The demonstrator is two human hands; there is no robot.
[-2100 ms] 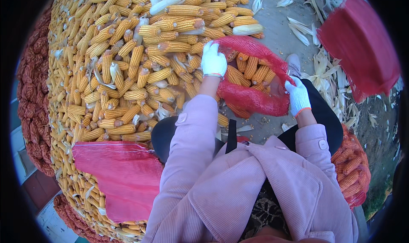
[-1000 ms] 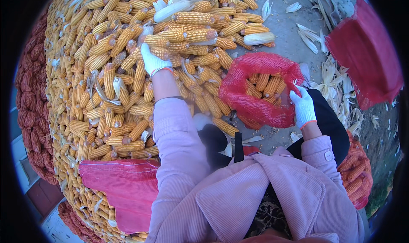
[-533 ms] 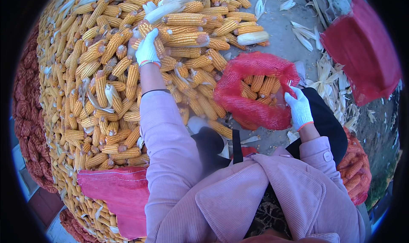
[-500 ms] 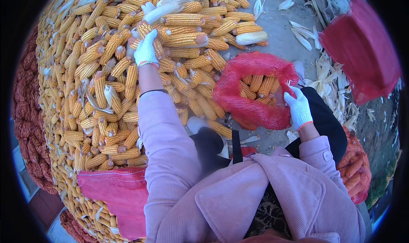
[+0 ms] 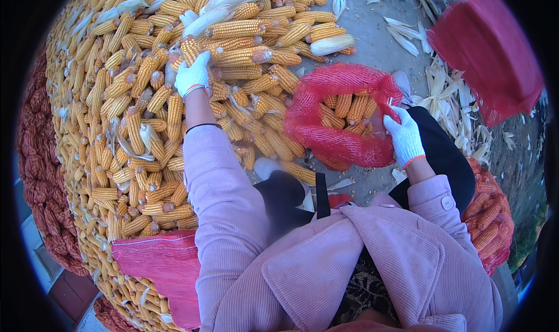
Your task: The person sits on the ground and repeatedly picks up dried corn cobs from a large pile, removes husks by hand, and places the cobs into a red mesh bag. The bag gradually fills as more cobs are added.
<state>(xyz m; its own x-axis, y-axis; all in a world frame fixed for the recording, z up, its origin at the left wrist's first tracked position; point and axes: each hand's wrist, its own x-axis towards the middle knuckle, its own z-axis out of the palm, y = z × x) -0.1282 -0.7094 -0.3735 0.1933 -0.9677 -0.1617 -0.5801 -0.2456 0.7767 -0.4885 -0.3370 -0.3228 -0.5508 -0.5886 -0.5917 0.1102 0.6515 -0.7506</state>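
We see the red mesh sack (image 5: 340,119) lying open-mouthed on the ground just right of the corn pile (image 5: 134,116), partly filled with cobs. The right hand (image 5: 404,137), in a white glove, is closed on the sack's rim. The left hand (image 5: 192,76) reaches far out onto the pile — its fingers curled around a cob (image 5: 192,49). A flat red sack (image 5: 157,265) lies at lower left, husks (image 5: 448,99) to the right.

The red open-weave plastic mesh sack (image 5: 340,119) at the centre right looks coarse and net-like. The yellow dry corn cobs (image 5: 134,116) are matt and bumpy. White knitted cloth gloves cover the left hand (image 5: 192,76) and the right hand (image 5: 403,137). The pink corduroy jacket (image 5: 326,268) is ribbed and soft.
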